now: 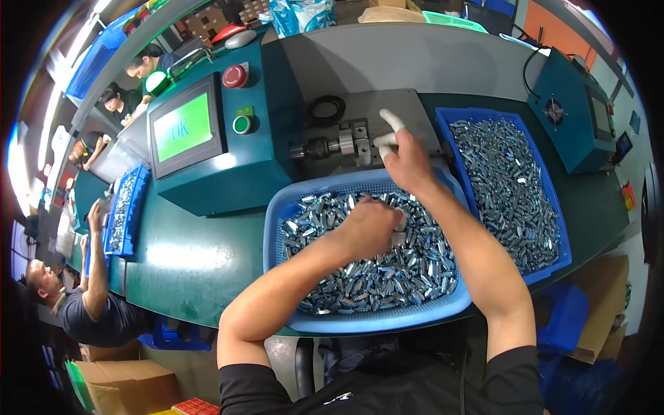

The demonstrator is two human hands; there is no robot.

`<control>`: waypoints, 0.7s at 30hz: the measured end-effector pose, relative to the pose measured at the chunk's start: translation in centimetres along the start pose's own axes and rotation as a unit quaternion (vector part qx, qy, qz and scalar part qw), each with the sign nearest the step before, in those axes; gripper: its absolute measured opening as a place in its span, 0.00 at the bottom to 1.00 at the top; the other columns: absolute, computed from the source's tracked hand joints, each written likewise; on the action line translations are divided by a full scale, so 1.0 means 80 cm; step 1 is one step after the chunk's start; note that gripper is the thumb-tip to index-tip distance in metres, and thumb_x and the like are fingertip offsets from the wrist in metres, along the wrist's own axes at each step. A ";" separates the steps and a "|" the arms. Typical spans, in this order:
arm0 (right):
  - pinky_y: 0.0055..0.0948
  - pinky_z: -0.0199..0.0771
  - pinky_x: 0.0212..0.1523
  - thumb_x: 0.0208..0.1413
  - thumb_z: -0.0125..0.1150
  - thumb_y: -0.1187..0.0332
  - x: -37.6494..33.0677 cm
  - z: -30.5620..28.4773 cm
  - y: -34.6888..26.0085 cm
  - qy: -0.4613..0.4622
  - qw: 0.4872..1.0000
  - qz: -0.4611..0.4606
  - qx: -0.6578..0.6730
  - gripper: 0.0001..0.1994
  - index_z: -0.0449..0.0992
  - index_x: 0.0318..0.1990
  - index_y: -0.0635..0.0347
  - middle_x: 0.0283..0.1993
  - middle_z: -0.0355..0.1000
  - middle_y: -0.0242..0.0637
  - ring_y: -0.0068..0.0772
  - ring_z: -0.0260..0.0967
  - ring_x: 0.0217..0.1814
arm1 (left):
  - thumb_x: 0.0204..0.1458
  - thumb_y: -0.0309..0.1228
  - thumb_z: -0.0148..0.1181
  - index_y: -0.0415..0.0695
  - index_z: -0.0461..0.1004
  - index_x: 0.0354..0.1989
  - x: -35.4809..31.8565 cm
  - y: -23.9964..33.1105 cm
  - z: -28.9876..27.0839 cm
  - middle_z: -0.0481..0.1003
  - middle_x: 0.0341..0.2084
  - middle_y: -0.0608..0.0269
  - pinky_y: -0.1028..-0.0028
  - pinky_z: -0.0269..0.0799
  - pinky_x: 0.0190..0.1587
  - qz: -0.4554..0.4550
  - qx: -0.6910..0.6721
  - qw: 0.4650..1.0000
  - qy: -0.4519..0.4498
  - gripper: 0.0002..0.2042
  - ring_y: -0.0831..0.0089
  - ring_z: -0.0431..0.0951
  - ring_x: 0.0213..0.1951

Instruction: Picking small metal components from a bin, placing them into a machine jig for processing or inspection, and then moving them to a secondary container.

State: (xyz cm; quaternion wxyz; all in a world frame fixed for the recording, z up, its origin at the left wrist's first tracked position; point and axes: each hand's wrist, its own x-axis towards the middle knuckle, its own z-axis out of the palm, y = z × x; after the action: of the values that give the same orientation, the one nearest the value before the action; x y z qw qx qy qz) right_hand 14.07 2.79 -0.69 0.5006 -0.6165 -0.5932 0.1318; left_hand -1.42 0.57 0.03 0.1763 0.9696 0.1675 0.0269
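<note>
Left hand (373, 225): fingers curled into metal parts (373, 270), grasp hidden, cannot tell.
Right hand (404, 159): spread, at spindle (325, 146), twelve o'clock.
Risk: I judge fingertip pinched there.

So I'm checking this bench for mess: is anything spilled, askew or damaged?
Nothing stands out. The metal parts stay inside the blue basket and the blue tray, none lying on the green table. The left hand digs in the basket; the right hand is at the machine fixture.
</note>
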 end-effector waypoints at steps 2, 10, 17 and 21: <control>0.32 0.71 0.40 0.48 0.54 0.76 0.013 0.003 -0.003 -0.007 1.000 0.019 -0.013 0.30 0.60 0.63 0.56 0.38 0.76 0.46 0.38 0.73 0.35 | 0.41 0.30 0.62 0.42 0.74 0.26 0.005 -0.008 -0.003 0.76 0.26 0.55 0.62 0.65 0.50 -0.010 0.017 0.998 -0.052 0.06 0.59 0.76 0.37; 0.44 0.73 0.43 0.45 0.60 0.63 0.041 -0.001 -0.048 -0.082 0.952 0.034 -0.294 0.21 0.72 0.48 0.60 0.34 0.76 0.50 0.51 0.74 0.40 | 0.35 0.28 0.63 0.40 0.74 0.26 0.001 -0.007 -0.001 0.74 0.31 0.56 0.61 0.65 0.51 0.046 0.035 0.998 0.007 0.08 0.57 0.72 0.44; 0.38 0.74 0.37 0.38 0.60 0.68 0.051 0.015 -0.046 -0.048 0.927 -0.034 -0.371 0.07 0.80 0.28 0.56 0.30 0.77 0.43 0.44 0.76 0.37 | 0.33 0.28 0.62 0.39 0.75 0.27 0.006 0.000 -0.003 0.74 0.28 0.53 0.61 0.67 0.49 0.065 0.051 0.997 0.004 0.10 0.55 0.73 0.41; 0.39 0.75 0.38 0.38 0.61 0.63 0.056 -0.034 -0.039 -0.021 0.929 0.069 -0.362 0.11 0.80 0.29 0.57 0.31 0.77 0.44 0.46 0.76 0.37 | 0.40 0.28 0.63 0.39 0.75 0.28 0.003 -0.013 0.002 0.76 0.28 0.52 0.61 0.70 0.45 0.040 0.002 0.999 0.016 0.08 0.55 0.75 0.38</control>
State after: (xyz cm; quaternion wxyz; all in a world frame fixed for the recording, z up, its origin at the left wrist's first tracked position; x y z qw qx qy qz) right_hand 15.44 4.73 4.92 0.2209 -0.7924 -0.5668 -0.0449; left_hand -1.47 1.49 -0.46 0.1707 0.9752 0.1316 0.0497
